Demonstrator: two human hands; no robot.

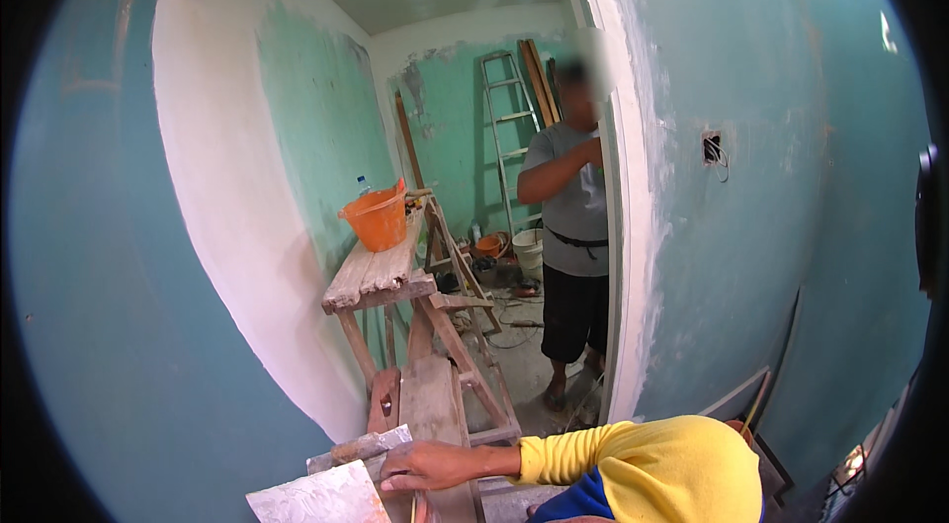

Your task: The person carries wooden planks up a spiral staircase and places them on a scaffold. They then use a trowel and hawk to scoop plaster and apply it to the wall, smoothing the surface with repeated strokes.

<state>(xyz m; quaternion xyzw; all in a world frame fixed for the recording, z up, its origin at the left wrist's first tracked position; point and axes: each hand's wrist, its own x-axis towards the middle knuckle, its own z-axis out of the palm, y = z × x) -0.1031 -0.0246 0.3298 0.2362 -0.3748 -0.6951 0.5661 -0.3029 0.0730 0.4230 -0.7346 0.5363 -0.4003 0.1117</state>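
My right hand (432,465), its arm in a yellow sleeve (573,454), reaches left across the bottom of the view. The fingers curl down around a plaster-smeared flat trowel (374,443), whose handle is mostly hidden. Just below and left of the fingers lies a wider flat plate (316,497) coated with white plaster; what supports it is out of sight. Beneath the hand a wooden plank (432,394) runs away toward the doorway. My left hand does not show.
A rough wooden trestle bench (371,278) carries an orange bucket (379,221). Beyond the white door frame (633,256), a person (573,197) stands near a ladder (509,118), and a white bucket (529,251) sits on the floor. Wires poke from a wall box (712,147).
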